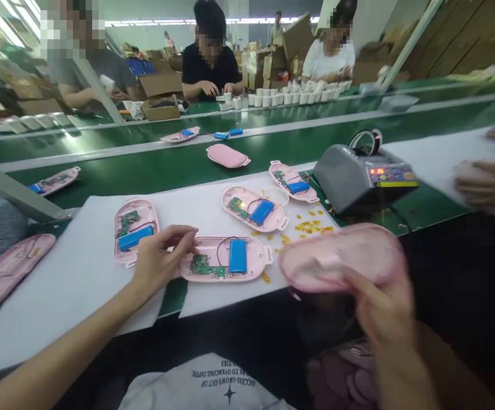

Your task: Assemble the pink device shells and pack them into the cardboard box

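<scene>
Head view, looking down on a long green conveyor table (pixel 153 171). The left hand (pixel 164 259) has its grip released, fingers loosely curved, with the fingertips (pixel 195 248) at the left end of an open pink plastic housing (pixel 253 263). That housing lies on a white paper sheet (pixel 80 285) at lower centre and holds a green circuit board (pixel 202 265), a blue battery (pixel 237 256) and a dark wire (pixel 218 250). The right hand (pixel 384 304) has its grip clenched on a blurred pink padded cover (pixel 341 256), raised just right of the housing.

Three more open housings (pixel 253 209) sit near it, with amber tape scraps (pixel 309 226) beside them. A digital tape dispenser (pixel 358 177) stands at right, and a co-worker's hands (pixel 489 185) rest on paper at the right edge. Other workers sit across the belt at the top of the frame.
</scene>
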`<action>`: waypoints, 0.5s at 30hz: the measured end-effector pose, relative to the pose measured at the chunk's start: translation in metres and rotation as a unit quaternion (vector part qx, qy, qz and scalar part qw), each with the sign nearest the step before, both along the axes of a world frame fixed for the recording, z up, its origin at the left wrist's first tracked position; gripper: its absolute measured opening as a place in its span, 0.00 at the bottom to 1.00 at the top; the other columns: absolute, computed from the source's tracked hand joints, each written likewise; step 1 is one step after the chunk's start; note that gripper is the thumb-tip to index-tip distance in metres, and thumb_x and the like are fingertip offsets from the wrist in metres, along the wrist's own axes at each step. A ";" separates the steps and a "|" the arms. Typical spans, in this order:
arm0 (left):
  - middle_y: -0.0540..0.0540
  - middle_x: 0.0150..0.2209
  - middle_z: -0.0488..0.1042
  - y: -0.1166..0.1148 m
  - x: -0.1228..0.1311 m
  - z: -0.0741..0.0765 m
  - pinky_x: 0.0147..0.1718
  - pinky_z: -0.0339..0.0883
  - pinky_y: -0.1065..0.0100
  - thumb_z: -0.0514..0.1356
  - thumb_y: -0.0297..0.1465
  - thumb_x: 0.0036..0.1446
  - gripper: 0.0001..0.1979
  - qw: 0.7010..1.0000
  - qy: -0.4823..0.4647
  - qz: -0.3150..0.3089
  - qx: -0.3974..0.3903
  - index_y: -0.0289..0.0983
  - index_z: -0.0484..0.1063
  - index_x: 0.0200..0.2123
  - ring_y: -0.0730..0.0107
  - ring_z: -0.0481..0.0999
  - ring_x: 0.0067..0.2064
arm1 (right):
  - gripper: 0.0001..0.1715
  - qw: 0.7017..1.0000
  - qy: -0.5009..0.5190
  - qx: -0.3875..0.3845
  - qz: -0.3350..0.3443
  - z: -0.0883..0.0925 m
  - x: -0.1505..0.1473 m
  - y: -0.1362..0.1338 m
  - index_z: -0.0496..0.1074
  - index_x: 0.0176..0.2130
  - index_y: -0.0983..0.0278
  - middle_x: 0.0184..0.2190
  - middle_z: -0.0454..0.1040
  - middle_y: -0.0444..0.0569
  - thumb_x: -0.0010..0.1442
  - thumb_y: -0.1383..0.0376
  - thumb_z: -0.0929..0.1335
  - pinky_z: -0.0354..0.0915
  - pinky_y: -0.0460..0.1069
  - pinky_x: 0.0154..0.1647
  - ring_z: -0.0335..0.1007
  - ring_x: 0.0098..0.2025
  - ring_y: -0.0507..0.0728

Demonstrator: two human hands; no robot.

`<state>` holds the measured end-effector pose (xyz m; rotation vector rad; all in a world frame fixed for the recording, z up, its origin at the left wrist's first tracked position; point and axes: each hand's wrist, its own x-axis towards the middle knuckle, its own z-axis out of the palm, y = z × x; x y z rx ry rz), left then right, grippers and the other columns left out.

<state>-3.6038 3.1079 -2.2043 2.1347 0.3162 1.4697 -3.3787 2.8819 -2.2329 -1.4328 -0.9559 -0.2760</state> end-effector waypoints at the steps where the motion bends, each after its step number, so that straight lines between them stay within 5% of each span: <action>1: 0.50 0.25 0.76 0.000 -0.005 -0.001 0.26 0.71 0.70 0.60 0.40 0.61 0.12 0.999 -0.017 -0.017 -0.023 0.37 0.74 0.37 0.68 0.77 0.25 | 0.37 0.999 0.021 0.022 0.014 0.012 -0.014 0.009 0.59 0.63 0.57 0.55 0.70 0.52 0.60 0.50 0.68 0.75 0.59 0.39 0.71 0.51 0.66; 5: 0.48 0.31 0.77 0.000 -0.018 -0.005 0.28 0.72 0.72 0.59 0.33 0.63 0.06 0.991 -0.093 -0.033 0.094 0.37 0.74 0.37 0.71 0.78 0.30 | 0.44 0.976 0.137 0.068 0.152 0.047 -0.066 0.071 0.58 0.63 0.59 0.48 0.74 0.53 0.52 0.54 0.73 0.76 0.55 0.28 0.76 0.38 0.62; 9: 0.44 0.44 0.72 0.008 -0.019 -0.003 0.43 0.72 0.64 0.59 0.29 0.64 0.06 0.955 -0.164 0.077 0.236 0.41 0.76 0.37 0.66 0.74 0.45 | 0.45 0.968 0.136 0.074 0.198 0.050 -0.106 0.107 0.59 0.63 0.59 0.50 0.73 0.53 0.50 0.57 0.74 0.77 0.53 0.30 0.75 0.41 0.61; 12: 0.43 0.50 0.69 0.017 -0.016 -0.002 0.45 0.72 0.61 0.61 0.29 0.62 0.04 0.965 -0.176 0.038 0.191 0.39 0.76 0.34 0.64 0.72 0.48 | 0.45 0.963 0.134 0.115 0.202 0.044 -0.124 0.111 0.60 0.63 0.58 0.55 0.70 0.53 0.49 0.58 0.75 0.77 0.53 0.32 0.74 0.46 0.61; 15: 0.45 0.41 0.73 0.021 -0.015 -0.005 0.33 0.73 0.69 0.64 0.30 0.58 0.05 0.979 -0.180 -0.092 0.019 0.37 0.71 0.37 0.70 0.75 0.36 | 0.44 0.962 0.137 0.142 0.189 0.039 -0.129 0.113 0.61 0.62 0.56 0.57 0.69 0.52 0.49 0.59 0.75 0.77 0.52 0.32 0.73 0.48 0.61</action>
